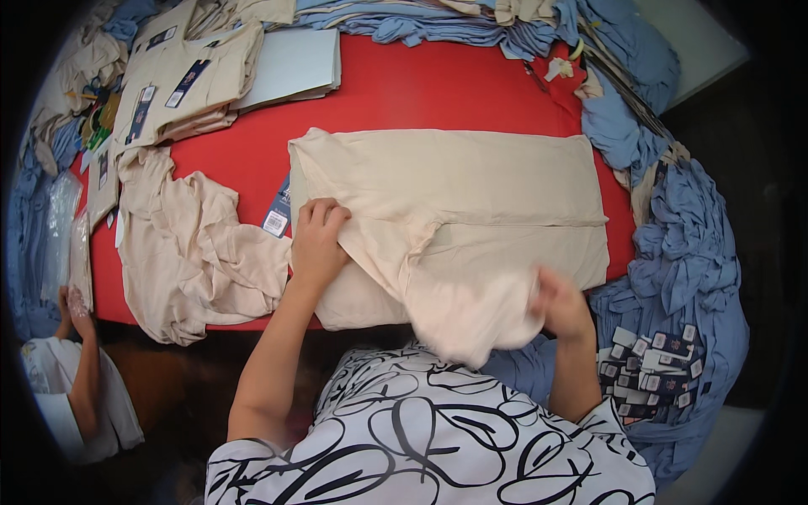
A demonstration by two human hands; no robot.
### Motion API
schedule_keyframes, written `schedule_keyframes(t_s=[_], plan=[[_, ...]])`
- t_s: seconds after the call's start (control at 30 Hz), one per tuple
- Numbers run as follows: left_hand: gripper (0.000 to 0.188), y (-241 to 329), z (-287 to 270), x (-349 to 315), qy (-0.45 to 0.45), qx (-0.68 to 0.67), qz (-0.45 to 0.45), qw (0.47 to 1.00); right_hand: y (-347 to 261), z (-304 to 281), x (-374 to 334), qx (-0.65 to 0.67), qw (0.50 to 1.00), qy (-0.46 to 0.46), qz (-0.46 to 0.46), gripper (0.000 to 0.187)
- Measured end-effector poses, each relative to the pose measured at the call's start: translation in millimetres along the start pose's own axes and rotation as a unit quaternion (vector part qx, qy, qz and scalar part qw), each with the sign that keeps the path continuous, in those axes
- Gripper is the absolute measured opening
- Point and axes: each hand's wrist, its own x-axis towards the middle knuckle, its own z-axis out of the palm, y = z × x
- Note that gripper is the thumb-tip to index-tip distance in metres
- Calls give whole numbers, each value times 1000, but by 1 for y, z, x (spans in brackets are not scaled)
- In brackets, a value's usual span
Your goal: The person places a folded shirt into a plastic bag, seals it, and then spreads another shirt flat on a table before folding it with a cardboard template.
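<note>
A beige garment point(471, 172) lies partly folded across the red table before me, its long body stretching to the right. My left hand point(320, 240) is at its left end, fingers bent and gripping the cloth near a fold. A loose flap point(471, 307) of the same cloth hangs over the near table edge, smeared by motion. My right hand point(560, 305), also blurred, is closed on the right side of this flap. Beside my left hand a dark blue hang tag point(277, 210) sticks out from under the garment.
A crumpled beige garment point(189, 244) lies at left, below a stack of tagged folded garments point(181, 80) and pale boards point(295, 67). Blue clothes point(686, 244) heap at right, with loose tags point(652, 370) on them. Another person's hands point(76, 311) hold a plastic-wrapped item at far left.
</note>
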Motion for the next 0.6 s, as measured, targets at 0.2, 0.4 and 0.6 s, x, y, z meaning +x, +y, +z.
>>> schedule_keyframes(t_s=[0.2, 0.4, 0.6], plan=[[44, -6, 5, 3, -19, -48, -39, 998, 97, -88, 46, -174, 922, 249, 240, 37], [47, -5, 0, 1, -29, -40, -56, 997, 94, -54, 62, -404, 858, 268, -167, 21], [48, -6, 0, 1, -37, -52, -67, 996, 47, -98, 67, -451, 861, 220, -84, 36]])
